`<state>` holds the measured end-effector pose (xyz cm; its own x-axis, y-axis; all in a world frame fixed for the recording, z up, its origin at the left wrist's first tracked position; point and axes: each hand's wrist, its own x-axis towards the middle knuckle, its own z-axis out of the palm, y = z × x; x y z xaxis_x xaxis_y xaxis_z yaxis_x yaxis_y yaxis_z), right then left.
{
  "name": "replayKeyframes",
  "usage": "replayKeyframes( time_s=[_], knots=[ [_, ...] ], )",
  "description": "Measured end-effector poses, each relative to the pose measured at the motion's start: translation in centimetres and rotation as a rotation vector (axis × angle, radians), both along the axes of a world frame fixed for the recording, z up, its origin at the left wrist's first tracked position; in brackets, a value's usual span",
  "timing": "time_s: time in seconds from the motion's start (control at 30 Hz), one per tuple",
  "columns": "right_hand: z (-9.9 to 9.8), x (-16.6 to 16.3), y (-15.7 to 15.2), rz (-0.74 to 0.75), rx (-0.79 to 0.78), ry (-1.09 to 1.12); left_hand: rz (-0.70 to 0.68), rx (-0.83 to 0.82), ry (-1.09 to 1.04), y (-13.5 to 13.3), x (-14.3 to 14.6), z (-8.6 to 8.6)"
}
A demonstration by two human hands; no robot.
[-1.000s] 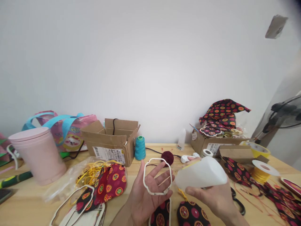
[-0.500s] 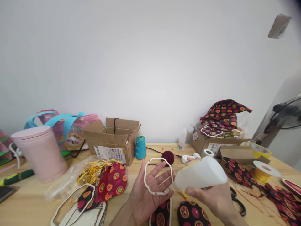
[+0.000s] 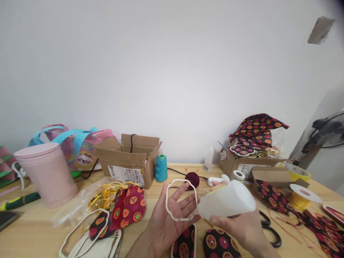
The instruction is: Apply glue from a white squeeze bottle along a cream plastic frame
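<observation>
Palm up with the fingers spread, my left hand [image 3: 172, 218] holds a thin white frame with scalloped corners [image 3: 167, 200] across its palm and fingers. My right hand [image 3: 236, 227] is wrapped round a translucent white squeeze bottle [image 3: 228, 200], tipped on its side with its narrow end at the frame's lower right. Its tip is hard to make out against my left fingers. Below my hands lie a black patterned fabric piece with a white rim [image 3: 184, 243] and a black patterned pouch [image 3: 220, 243].
Behind stand a cardboard box [image 3: 126, 161], a teal thread cone [image 3: 161, 168] and a dark red yarn ball [image 3: 192, 179]. A pink lidded tumbler [image 3: 48, 175] and patterned fabric [image 3: 131, 204] are left. Black scissors [image 3: 274, 236] and a yellow cord spool [image 3: 302, 197] lie right.
The squeeze bottle has shifted slightly left and its narrow end has dipped, closer to the frame's lower right. My left hand and the frame stay nearly in place.
</observation>
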<state>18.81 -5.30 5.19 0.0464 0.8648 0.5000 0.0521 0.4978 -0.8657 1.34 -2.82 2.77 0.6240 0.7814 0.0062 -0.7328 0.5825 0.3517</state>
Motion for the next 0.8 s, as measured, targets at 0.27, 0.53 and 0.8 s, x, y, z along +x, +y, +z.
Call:
replayKeyframes(
  time_s=[0.27, 0.53, 0.8],
  knots=[
    [0.16, -0.06, -0.14, -0.018, -0.05, -0.003, 0.027, 0.005, 0.028, -0.1, 0.19, 0.31],
    [0.34, -0.24, -0.03, -0.013, -0.044, -0.048, 0.024, 0.02, 0.032, 0.04, 0.22, 0.2],
    [-0.02, -0.37, -0.07, 0.032, -0.069, 0.026, 0.029, 0.011, 0.02, -0.14, 0.3, 0.23]
  ],
)
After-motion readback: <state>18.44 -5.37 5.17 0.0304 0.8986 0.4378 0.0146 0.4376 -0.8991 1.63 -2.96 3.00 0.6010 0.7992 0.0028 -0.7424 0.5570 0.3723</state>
